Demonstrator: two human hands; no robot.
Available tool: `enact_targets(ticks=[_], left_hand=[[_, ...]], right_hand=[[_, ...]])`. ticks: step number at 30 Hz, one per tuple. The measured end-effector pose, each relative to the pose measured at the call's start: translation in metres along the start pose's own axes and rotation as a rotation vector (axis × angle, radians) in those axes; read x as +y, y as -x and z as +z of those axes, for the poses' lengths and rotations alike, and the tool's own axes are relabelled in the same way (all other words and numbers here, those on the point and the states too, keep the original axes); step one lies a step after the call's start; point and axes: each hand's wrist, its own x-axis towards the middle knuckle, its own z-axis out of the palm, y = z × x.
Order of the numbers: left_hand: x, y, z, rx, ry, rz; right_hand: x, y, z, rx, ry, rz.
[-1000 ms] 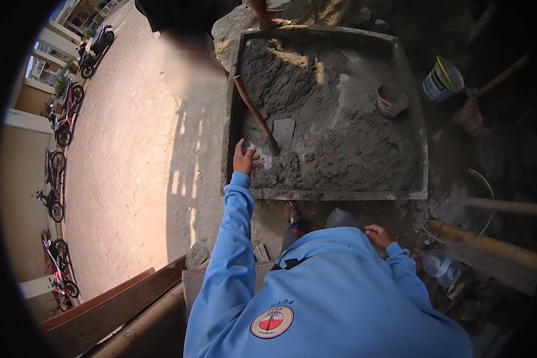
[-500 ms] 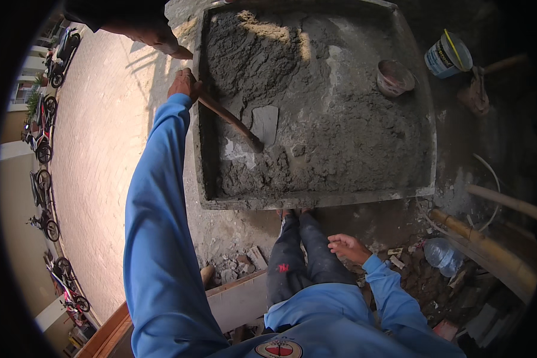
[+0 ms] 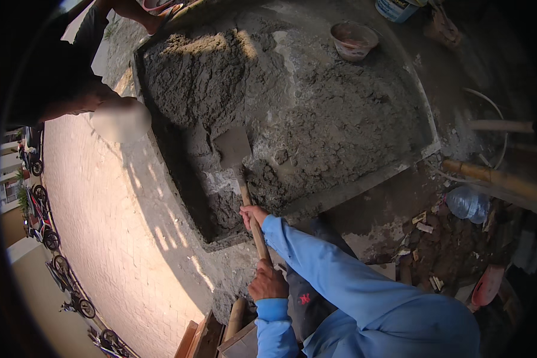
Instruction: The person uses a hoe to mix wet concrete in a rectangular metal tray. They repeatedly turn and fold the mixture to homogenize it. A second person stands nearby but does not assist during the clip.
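Note:
Both my hands grip the wooden handle of a hoe [image 3: 231,147]. My right hand [image 3: 254,217] is closed round the handle nearer the blade. Below it, my left hand [image 3: 268,281] is wrapped round the handle lower down, close to my legs. The hoe's flat squarish blade lies on grey wet mortar [image 3: 340,131] inside a large shallow mixing trough [image 3: 426,119]. Rougher mortar is heaped toward the trough's far left. A round plastic bowl [image 3: 353,43] sits on the mortar at the far side.
Another person's arm [image 3: 71,106] reaches in at the left beside the trough. A bucket [image 3: 395,8] stands beyond it. At right lie a bamboo pole [image 3: 489,178], a clear plastic bottle [image 3: 468,204] and rubble. Boards [image 3: 203,337] lie near my left; motorbikes [image 3: 65,280] line the paving's edge.
My right hand has come up from beside my legs onto the handle. The hoe has swung round, its handle now toward me. My left hand has drawn back toward my body; the view has turned.

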Motion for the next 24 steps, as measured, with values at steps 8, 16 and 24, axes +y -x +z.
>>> enact_targets(ticks=[8,16,24], left_hand=[[-0.111,0.113,0.079,-0.237,0.528,-0.035],[-0.038,0.012,0.158,-0.304,0.782,0.426],[-0.058,-0.025,0.148,-0.452,0.641,0.231]], right_hand=[[0.071,0.119,0.010,0.680,0.316,-0.345],[-0.097,0.267,0.071,0.697,0.413,-0.812],[-0.112,0.166,-0.056,1.238,0.182,-0.478]])
